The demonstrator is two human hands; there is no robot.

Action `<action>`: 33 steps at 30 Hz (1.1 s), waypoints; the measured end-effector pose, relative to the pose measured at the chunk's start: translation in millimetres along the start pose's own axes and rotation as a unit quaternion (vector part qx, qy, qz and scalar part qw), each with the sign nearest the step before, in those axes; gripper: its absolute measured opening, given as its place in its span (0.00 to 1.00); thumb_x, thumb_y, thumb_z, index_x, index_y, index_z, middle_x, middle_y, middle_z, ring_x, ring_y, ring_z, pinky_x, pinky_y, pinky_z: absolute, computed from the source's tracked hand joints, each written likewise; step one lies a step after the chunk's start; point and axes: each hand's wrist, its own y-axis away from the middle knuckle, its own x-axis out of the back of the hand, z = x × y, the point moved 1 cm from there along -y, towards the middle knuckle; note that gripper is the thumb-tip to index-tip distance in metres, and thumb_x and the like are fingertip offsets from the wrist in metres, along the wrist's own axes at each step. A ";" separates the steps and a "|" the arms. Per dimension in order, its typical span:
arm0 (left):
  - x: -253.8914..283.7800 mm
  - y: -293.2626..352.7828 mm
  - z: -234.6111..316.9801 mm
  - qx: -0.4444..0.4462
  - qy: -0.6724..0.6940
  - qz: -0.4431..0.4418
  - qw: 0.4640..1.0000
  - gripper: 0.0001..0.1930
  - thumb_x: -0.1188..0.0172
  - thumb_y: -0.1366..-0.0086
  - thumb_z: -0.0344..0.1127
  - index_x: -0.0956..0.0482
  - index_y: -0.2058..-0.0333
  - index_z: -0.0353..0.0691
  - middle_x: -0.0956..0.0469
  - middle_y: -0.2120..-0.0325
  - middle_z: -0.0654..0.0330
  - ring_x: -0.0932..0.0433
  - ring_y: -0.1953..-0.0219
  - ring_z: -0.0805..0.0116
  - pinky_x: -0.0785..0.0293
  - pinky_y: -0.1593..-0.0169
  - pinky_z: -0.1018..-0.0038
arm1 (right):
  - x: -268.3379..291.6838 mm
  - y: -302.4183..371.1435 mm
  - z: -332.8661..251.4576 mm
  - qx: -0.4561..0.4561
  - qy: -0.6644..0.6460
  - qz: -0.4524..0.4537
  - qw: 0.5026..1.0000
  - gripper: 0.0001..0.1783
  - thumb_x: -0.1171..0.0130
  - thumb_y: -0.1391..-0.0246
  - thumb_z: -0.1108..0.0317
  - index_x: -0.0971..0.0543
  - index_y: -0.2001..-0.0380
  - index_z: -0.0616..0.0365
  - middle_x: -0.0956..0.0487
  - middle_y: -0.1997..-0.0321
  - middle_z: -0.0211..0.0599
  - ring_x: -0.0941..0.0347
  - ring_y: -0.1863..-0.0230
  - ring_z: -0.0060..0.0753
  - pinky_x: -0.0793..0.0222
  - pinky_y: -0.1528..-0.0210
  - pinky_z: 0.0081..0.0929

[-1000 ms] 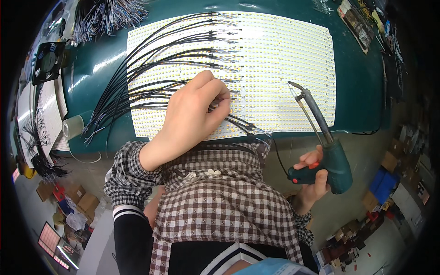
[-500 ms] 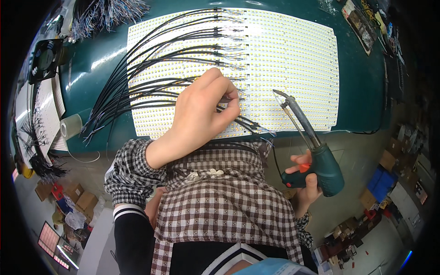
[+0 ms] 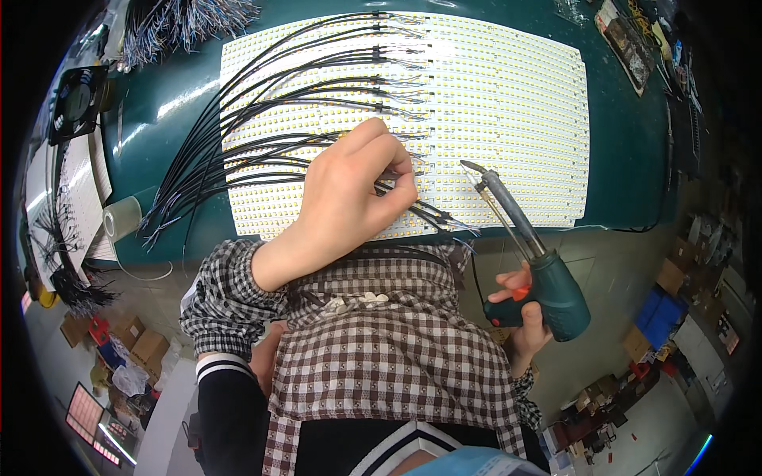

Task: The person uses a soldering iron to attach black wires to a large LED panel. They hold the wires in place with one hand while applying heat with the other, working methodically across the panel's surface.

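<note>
My left hand (image 3: 349, 186) is closed in a pinch over the LED board panel (image 3: 508, 119). A dark piece, seemingly the end of a black cable (image 3: 389, 174), shows between thumb and fingers; the fingers partly hide it. Several black cables (image 3: 294, 105) lie across the panel's left half, their thin stripped wires (image 3: 409, 97) reaching its middle column. Below the hand, more cable ends (image 3: 432, 214) hang near the panel's front edge. My right hand (image 3: 524, 313) grips a green soldering gun (image 3: 559, 293) with a red trigger. Its tip points up and left, over the panel right of my left hand.
A green table mat (image 3: 175, 79) lies under the panel. At the left are a small black fan (image 3: 79, 105), a roll of clear tape (image 3: 123, 219) and white sheets with wires (image 3: 79, 190). A wire bundle (image 3: 186, 28) lies at the back; a worn block (image 3: 625, 44) sits far right.
The soldering gun has moved slightly left, its tip closer to my left hand. My left hand has hardly moved and keeps its pinch.
</note>
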 end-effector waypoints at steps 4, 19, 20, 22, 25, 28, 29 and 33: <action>-1.2 0.6 -1.0 -0.015 -0.018 0.002 1.000 0.06 0.38 0.52 0.25 0.27 0.77 0.39 0.29 0.77 0.60 0.26 0.77 0.60 0.31 0.74 0.68 | -3.0 -0.2 0.0 0.000 -0.004 0.000 1.000 0.37 0.42 0.43 0.52 0.34 0.46 0.79 0.23 0.63 0.49 0.22 0.64 0.44 0.21 0.64 0.33; 8.2 -7.5 -0.2 0.022 -0.026 -0.051 0.998 0.04 0.39 0.51 0.24 0.26 0.75 0.36 0.30 0.76 0.61 0.28 0.78 0.70 0.32 0.75 0.76 | -5.3 -6.9 -0.7 0.000 -0.010 -0.023 1.000 0.35 0.42 0.42 0.54 0.34 0.46 0.79 0.22 0.62 0.49 0.21 0.64 0.43 0.22 0.60 0.36; 8.3 -7.8 -0.1 0.020 -0.026 -0.050 0.998 0.04 0.39 0.51 0.24 0.26 0.75 0.36 0.30 0.76 0.61 0.28 0.78 0.70 0.32 0.75 0.76 | -6.0 -7.1 -1.5 -0.002 -0.008 -0.022 1.000 0.35 0.42 0.42 0.54 0.34 0.46 0.79 0.22 0.62 0.49 0.21 0.64 0.43 0.22 0.59 0.37; 7.6 -8.5 0.2 0.024 -0.020 -0.050 0.998 0.05 0.39 0.52 0.25 0.27 0.77 0.37 0.29 0.77 0.59 0.27 0.76 0.62 0.31 0.74 0.69 | -7.6 -6.7 -3.7 -0.006 0.006 -0.029 1.000 0.36 0.41 0.42 0.53 0.33 0.46 0.79 0.23 0.63 0.47 0.22 0.66 0.41 0.22 0.59 0.36; 7.7 -9.4 0.8 0.025 -0.016 -0.053 0.998 0.05 0.39 0.53 0.25 0.27 0.78 0.38 0.29 0.77 0.58 0.27 0.76 0.58 0.31 0.73 0.66 | -7.2 -5.9 -1.3 -0.002 0.023 -0.043 0.999 0.36 0.40 0.43 0.53 0.33 0.47 0.79 0.23 0.65 0.45 0.23 0.68 0.38 0.23 0.60 0.34; 7.9 -9.3 0.8 0.027 -0.006 -0.044 0.999 0.05 0.39 0.53 0.26 0.27 0.78 0.37 0.29 0.77 0.58 0.27 0.76 0.58 0.31 0.73 0.66 | -10.4 -5.2 -2.5 -0.027 0.015 -0.041 0.999 0.37 0.39 0.44 0.53 0.33 0.47 0.79 0.24 0.66 0.44 0.24 0.68 0.36 0.23 0.61 0.32; 7.7 -9.3 0.6 0.029 -0.001 -0.040 0.999 0.05 0.39 0.53 0.26 0.27 0.78 0.37 0.29 0.78 0.58 0.27 0.76 0.58 0.31 0.73 0.66 | -12.3 -4.8 -3.0 -0.036 0.009 -0.039 0.999 0.36 0.38 0.45 0.54 0.33 0.47 0.79 0.24 0.66 0.44 0.24 0.68 0.36 0.23 0.62 0.32; 6.2 -9.2 2.5 0.027 -0.012 -0.041 0.999 0.04 0.39 0.53 0.26 0.26 0.78 0.37 0.29 0.78 0.58 0.26 0.76 0.58 0.31 0.73 0.66 | -13.8 -1.9 -0.1 -0.040 -0.010 -0.038 0.998 0.35 0.38 0.45 0.57 0.34 0.47 0.80 0.24 0.66 0.44 0.24 0.66 0.35 0.22 0.63 0.31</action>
